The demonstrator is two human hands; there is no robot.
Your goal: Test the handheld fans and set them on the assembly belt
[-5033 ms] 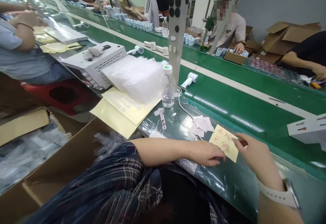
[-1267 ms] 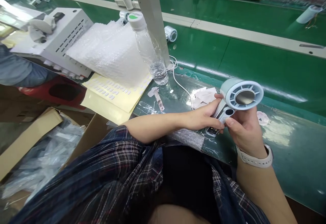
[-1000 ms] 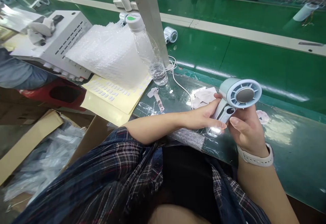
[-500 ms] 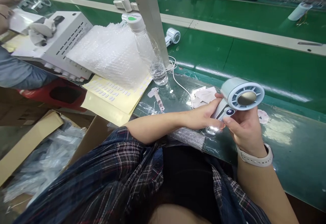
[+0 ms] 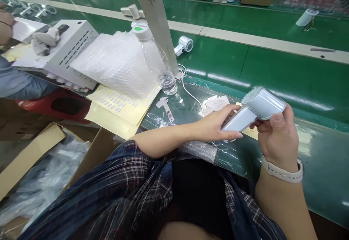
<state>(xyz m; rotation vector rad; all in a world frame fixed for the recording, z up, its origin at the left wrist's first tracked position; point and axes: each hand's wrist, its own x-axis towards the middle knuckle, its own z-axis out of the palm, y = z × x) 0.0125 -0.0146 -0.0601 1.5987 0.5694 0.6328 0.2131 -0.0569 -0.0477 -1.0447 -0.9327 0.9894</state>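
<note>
A pale blue handheld fan (image 5: 264,103) is held tilted above the bench between my two hands. My left hand (image 5: 218,125) grips its handle near the lower end, thumb along the near side. The fingers of my right hand (image 5: 278,136) are closed on the round head from the right. The smooth side of the fan faces me, so its front grille and display are hidden. Beneath it lies a pale yellow sheet (image 5: 250,132), partly covered. White paper scraps (image 5: 216,104) rest beyond my left hand.
A plastic bottle (image 5: 167,82) stands by a metal post (image 5: 160,25). Bubble wrap (image 5: 114,63) and yellow label sheets (image 5: 111,118) lie left. A white machine (image 5: 73,42) sits near another person's sleeve (image 5: 21,82). Another fan (image 5: 185,44) lies on the green belt (image 5: 218,54).
The fan has been turned over: its grille and lit display faced me before, and now its smooth side does. My right hand has shifted from the handle to the fan's head.
</note>
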